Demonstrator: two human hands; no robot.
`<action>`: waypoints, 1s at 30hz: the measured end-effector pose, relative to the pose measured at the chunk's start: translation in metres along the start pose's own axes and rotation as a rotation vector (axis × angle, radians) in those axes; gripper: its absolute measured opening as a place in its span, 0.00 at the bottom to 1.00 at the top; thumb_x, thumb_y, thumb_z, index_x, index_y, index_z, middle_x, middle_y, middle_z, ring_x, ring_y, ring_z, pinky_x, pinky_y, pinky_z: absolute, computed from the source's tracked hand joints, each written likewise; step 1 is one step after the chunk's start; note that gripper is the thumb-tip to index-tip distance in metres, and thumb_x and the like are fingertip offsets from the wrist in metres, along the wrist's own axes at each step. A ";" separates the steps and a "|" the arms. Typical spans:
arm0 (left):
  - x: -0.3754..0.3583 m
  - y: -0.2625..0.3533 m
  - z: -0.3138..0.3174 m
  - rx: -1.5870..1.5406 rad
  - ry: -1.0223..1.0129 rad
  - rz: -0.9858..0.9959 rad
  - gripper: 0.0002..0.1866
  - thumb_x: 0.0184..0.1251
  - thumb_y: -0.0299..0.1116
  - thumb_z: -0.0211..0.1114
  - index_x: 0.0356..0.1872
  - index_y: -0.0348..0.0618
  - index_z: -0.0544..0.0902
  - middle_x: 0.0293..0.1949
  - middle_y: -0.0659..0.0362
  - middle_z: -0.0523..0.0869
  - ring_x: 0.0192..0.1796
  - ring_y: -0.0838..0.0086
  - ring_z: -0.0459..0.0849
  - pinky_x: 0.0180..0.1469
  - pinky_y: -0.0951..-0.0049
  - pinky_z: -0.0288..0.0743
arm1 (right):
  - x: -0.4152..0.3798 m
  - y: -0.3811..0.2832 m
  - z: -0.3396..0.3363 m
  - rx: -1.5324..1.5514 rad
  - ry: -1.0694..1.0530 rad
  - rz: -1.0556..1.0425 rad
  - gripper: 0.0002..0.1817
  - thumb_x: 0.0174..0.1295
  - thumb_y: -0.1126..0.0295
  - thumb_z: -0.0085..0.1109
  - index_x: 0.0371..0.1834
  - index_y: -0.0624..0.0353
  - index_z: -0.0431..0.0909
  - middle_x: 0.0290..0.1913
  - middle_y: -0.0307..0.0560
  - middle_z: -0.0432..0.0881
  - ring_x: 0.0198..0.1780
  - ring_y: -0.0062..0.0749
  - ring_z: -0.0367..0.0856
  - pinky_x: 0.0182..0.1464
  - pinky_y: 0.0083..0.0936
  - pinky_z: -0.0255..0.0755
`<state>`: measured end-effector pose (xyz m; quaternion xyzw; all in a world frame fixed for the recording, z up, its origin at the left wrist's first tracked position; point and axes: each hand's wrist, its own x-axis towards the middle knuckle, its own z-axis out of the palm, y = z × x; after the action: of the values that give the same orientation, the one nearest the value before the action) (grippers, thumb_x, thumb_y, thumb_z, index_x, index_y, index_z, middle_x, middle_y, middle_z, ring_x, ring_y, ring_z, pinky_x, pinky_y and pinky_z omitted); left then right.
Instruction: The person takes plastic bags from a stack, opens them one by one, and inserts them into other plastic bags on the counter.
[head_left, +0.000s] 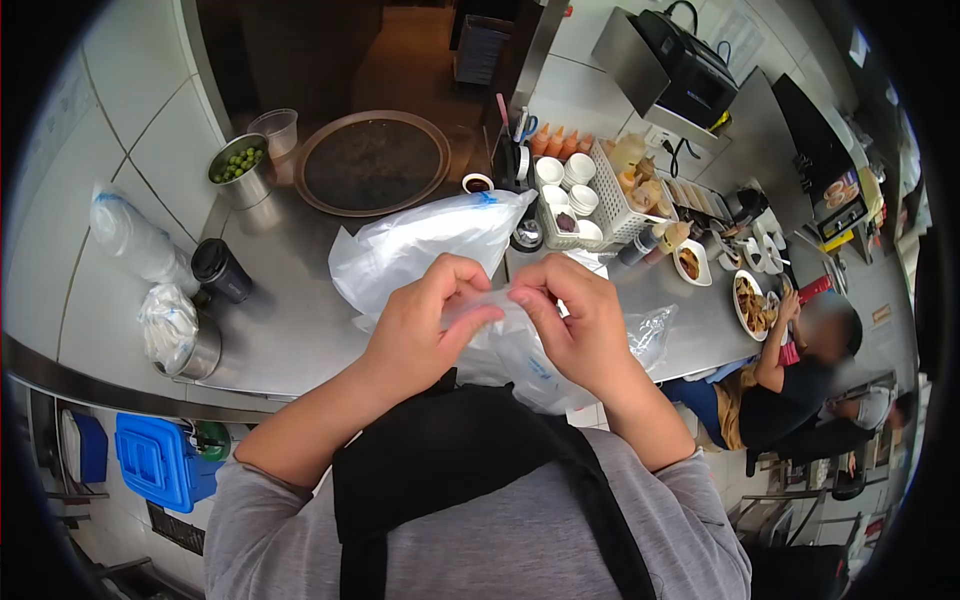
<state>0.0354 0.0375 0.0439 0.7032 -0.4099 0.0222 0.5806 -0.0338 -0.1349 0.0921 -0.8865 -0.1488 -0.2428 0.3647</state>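
Observation:
Both my hands pinch the rim of a thin, translucent plastic bag (pixel 535 372) with blue print, just in front of my apron. My left hand (pixel 425 325) grips its edge between thumb and fingers. Close beside it, my right hand (pixel 578 322) has thumb and forefinger closed on the same edge. The bag hangs loosely below the fingers, partly hidden by them. Just beyond my hands, a filled white plastic bag (pixel 425 245) lies on the steel counter (pixel 290 335); its contents cannot be seen.
A round brown tray (pixel 373 165) and a metal pot of green limes (pixel 240 172) stand at the back. On the left is a black lidded cup (pixel 222 272). To the right are sauce bottles (pixel 556 142), white cups (pixel 580 200) and a food bowl (pixel 752 305) near a co-worker (pixel 790 375).

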 end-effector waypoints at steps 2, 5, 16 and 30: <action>-0.003 -0.002 -0.002 -0.061 -0.009 -0.050 0.12 0.66 0.27 0.65 0.46 0.39 0.73 0.27 0.60 0.82 0.30 0.81 0.80 0.35 0.79 0.73 | -0.002 0.007 0.001 -0.060 0.000 -0.015 0.03 0.59 0.75 0.62 0.33 0.63 0.78 0.29 0.48 0.79 0.33 0.42 0.78 0.35 0.31 0.71; -0.004 0.004 -0.004 -0.190 -0.059 -0.117 0.10 0.71 0.28 0.58 0.50 0.38 0.74 0.28 0.60 0.82 0.30 0.81 0.79 0.34 0.80 0.73 | -0.001 0.018 0.002 -0.133 0.021 -0.022 0.04 0.62 0.74 0.60 0.32 0.63 0.77 0.29 0.48 0.77 0.32 0.41 0.77 0.35 0.29 0.70; -0.002 -0.013 -0.005 -0.083 0.030 0.059 0.08 0.72 0.28 0.57 0.41 0.38 0.84 0.31 0.61 0.80 0.33 0.78 0.77 0.38 0.77 0.73 | 0.003 0.032 0.016 0.613 -0.192 0.353 0.14 0.73 0.66 0.50 0.31 0.63 0.74 0.29 0.35 0.74 0.33 0.18 0.68 0.39 0.19 0.64; -0.011 0.002 -0.096 -0.736 -0.366 0.140 0.06 0.62 0.30 0.66 0.33 0.37 0.86 0.39 0.56 0.79 0.38 0.68 0.81 0.43 0.65 0.75 | 0.047 0.087 -0.043 0.711 -0.248 0.223 0.09 0.60 0.68 0.66 0.33 0.56 0.74 0.31 0.30 0.73 0.30 0.11 0.68 0.32 0.11 0.62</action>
<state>0.0698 0.1236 0.0718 0.4115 -0.5338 -0.2116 0.7077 0.0297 -0.2218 0.0941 -0.7384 -0.1694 -0.0259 0.6522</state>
